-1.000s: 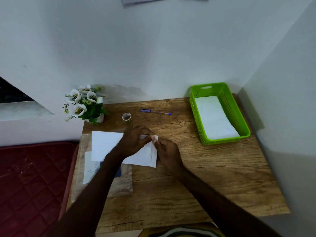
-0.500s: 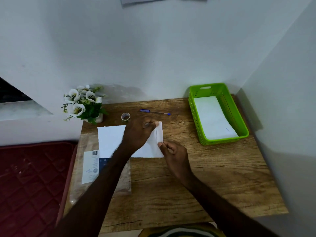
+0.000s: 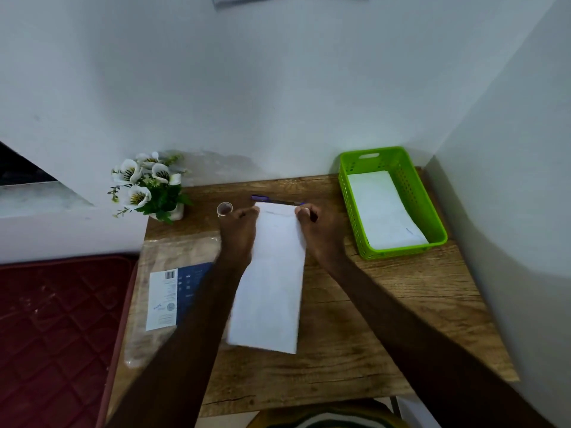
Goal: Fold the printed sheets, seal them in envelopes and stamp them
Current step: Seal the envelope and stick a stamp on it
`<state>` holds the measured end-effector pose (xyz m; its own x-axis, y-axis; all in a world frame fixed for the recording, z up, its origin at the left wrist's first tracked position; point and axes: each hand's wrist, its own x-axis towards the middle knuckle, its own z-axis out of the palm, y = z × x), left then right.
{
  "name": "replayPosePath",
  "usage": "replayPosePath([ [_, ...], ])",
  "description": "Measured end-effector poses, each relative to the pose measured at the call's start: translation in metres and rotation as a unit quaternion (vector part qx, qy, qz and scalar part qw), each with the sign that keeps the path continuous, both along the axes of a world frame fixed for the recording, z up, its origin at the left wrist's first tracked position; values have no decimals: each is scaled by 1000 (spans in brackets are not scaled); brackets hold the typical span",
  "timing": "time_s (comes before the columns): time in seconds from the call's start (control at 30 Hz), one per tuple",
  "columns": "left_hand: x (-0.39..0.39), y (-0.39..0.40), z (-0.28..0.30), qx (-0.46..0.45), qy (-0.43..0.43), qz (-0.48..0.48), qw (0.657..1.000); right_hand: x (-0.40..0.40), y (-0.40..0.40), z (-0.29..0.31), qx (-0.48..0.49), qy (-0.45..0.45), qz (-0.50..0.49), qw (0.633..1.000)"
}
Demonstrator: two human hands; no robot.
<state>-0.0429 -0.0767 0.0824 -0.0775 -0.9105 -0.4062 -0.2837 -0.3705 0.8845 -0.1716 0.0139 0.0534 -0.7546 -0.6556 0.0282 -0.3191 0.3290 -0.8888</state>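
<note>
A long white envelope (image 3: 272, 285) lies lengthwise on the wooden desk (image 3: 370, 319), its far end with the flap pointing at the wall. My left hand (image 3: 239, 230) grips the far left edge of that end and my right hand (image 3: 315, 233) grips the far right edge, fingers curled at the flap. A small roll of clear tape (image 3: 224, 209) stands just left of my left hand. A blue pen (image 3: 262, 198) lies behind the envelope, partly hidden by it.
A green plastic basket (image 3: 404, 180) with white sheets inside sits at the back right. A clear plastic packet (image 3: 173, 291) with a printed label lies at the left. A small pot of white flowers (image 3: 148, 186) stands back left. Walls close the back and right.
The envelope has been turned from lying crosswise to lying lengthwise and moved right off the packet. Both hands now hold its far end, one at each side.
</note>
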Motion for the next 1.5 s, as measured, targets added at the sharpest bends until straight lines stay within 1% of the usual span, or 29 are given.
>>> replayPosePath([
  [0.03,3,4,-12,17,-10,8,1000,-1,-4,-9,13,13,-2,1000],
  [0.1,10,11,-36,11,-50,1,999,-4,-8,-33,53,35,9,998],
  [0.2,17,15,-56,-45,-118,-9,992,-7,-8,-64,148,77,50,985],
  [0.27,19,15,-62,-90,-167,-38,981,-9,-8,-71,176,110,54,977],
  [0.4,24,13,-68,-158,-252,-73,952,-8,-11,-63,145,149,67,976],
  [0.5,28,11,-62,-214,-317,-52,922,-8,-12,-62,153,165,70,972],
  [0.57,32,5,-54,-248,-355,-40,900,-6,-11,-63,139,168,62,974],
  [0.67,44,-13,-51,-297,-389,-62,870,-5,-9,-64,126,189,58,972],
  [0.77,53,-36,-59,-345,-424,-109,830,-5,-8,-66,139,197,67,968],
  [0.9,58,-53,-59,-317,-483,-203,790,-5,-9,-68,162,199,79,963],
  [0.97,61,-59,-58,-307,-503,-230,774,-6,-9,-65,157,194,88,964],
  [1.07,67,-64,-59,-318,-482,-214,788,-6,-6,-60,136,184,89,969],
  [1.13,69,-60,-56,-341,-456,-199,797,-1,0,-57,108,219,76,967],
  [1.17,69,-56,-55,-350,-436,-190,807,3,4,-55,89,241,74,964],
  [1.2,69,-52,-54,-351,-407,-178,824,9,8,-52,69,258,77,961],
  [1.27,68,-43,-50,-327,-311,-151,880,19,16,-45,34,268,98,958],
  [1.33,64,-29,-42,-276,-163,-148,936,27,20,-37,12,254,124,959],
  [1.37,62,-21,-37,-251,-96,-159,950,31,22,-33,0,241,136,961],
  [1.4,59,-13,-30,-224,-52,-173,958,34,23,-29,-14,230,147,962],
  [1.43,57,-5,-23,-193,-16,-187,963,37,24,-23,-27,221,157,962],
  [1.5,54,8,-14,-145,25,-205,968,42,25,-14,-53,200,167,964],
])
